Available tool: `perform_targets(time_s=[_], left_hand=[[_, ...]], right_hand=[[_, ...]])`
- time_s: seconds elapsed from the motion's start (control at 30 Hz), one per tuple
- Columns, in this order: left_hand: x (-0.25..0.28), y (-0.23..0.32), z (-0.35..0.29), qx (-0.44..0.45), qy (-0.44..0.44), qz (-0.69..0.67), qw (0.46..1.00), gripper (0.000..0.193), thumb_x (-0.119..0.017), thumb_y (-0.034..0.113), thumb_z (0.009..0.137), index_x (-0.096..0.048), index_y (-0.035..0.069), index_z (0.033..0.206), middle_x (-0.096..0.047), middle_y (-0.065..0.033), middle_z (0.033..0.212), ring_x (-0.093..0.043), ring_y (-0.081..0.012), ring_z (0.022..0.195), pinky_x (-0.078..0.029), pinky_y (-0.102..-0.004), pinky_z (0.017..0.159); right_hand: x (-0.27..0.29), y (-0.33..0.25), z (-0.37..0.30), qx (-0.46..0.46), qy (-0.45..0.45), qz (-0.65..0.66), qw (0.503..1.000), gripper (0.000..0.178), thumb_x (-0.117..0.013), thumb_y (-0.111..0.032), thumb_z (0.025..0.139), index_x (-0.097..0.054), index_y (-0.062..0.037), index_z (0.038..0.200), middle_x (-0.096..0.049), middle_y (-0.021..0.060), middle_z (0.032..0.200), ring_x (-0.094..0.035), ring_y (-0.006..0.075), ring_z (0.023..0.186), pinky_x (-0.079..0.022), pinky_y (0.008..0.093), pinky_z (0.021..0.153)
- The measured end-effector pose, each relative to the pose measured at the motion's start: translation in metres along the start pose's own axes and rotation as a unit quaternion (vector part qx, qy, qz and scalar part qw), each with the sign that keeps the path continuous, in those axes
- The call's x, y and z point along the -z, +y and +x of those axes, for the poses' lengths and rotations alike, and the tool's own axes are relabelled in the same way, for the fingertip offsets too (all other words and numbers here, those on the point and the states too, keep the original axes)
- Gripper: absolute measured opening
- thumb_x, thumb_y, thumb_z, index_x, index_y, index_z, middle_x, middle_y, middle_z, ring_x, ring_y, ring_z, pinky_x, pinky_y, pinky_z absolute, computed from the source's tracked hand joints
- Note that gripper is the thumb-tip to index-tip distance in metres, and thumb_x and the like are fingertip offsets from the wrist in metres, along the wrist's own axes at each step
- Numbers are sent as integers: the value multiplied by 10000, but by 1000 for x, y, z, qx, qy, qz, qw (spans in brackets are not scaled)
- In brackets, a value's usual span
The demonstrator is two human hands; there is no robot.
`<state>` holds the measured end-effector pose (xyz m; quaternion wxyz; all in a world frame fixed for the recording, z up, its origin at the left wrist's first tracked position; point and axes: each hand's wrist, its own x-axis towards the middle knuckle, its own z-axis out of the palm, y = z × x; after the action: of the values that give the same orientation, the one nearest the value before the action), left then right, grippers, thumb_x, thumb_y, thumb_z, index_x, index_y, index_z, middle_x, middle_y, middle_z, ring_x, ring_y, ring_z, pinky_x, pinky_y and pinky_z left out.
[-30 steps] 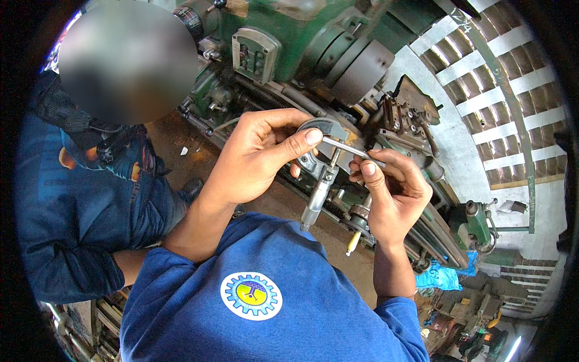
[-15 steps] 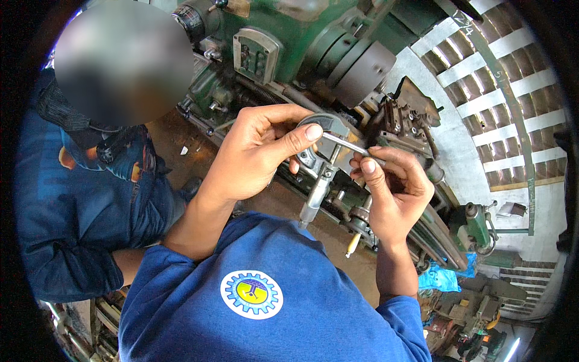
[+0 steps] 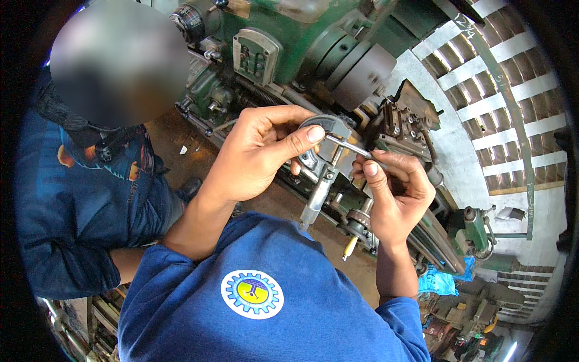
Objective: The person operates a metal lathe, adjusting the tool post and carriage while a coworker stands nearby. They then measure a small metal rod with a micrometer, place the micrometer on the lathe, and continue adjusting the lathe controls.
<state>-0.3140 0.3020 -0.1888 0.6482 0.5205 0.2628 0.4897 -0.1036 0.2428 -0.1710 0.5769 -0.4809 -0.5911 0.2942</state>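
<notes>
My left hand [image 3: 256, 151] grips the dark curved frame of a micrometer [image 3: 315, 199], thumb and fingers closed on it. Its silver barrel and thimble point down toward my chest. A thin metal rod [image 3: 350, 146] lies across the jaws, one end by my left thumb. At its other end, my right hand [image 3: 398, 196] pinches the rod between thumb and fingers. The spindle appears to meet the rod near the frame; whether it touches is too small to tell.
Beyond my hands stands a green lathe with a large chuck [image 3: 362, 69] and a tool post [image 3: 404, 120]. A handwheel with a yellow handle [image 3: 350, 246] is below. Another person in dark blue [image 3: 72, 205] is close on my left. A blue bag [image 3: 439, 281] lies at right.
Both hands keep their hold on the micrometer and rod, almost still. The view has shifted very slightly, and the right hand with the rod's end sits a touch lower.
</notes>
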Motion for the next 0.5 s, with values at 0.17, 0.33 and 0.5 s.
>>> perform_targets(time_s=[0.17,0.33,0.5], left_hand=[[-3,1,-2,-3,0,-19,1000,286,-703,241,979,-722,-14,1108,-702,-14,852,-615,-50,706,-493,-206,579],[-5,1,-2,-4,4,-12,1000,280,-703,236,979,-721,-18,1098,-694,-11,849,-605,-49,710,-492,-207,579],[-5,2,-4,3,6,-13,1000,277,-705,231,978,-722,-16,1102,-689,-9,843,-598,-49,706,-491,-207,578]], right_hand=[[3,0,-1,-4,-1,5,1000,176,-776,39,861,-704,52,1020,-733,131,988,-735,185,880,-597,282,778],[5,0,-3,-7,4,3,1000,175,-773,45,863,-701,57,1021,-730,136,993,-737,197,902,-599,283,788],[5,-2,-5,-5,4,14,1000,170,-775,39,863,-701,62,1015,-731,143,993,-740,205,909,-602,289,796]])
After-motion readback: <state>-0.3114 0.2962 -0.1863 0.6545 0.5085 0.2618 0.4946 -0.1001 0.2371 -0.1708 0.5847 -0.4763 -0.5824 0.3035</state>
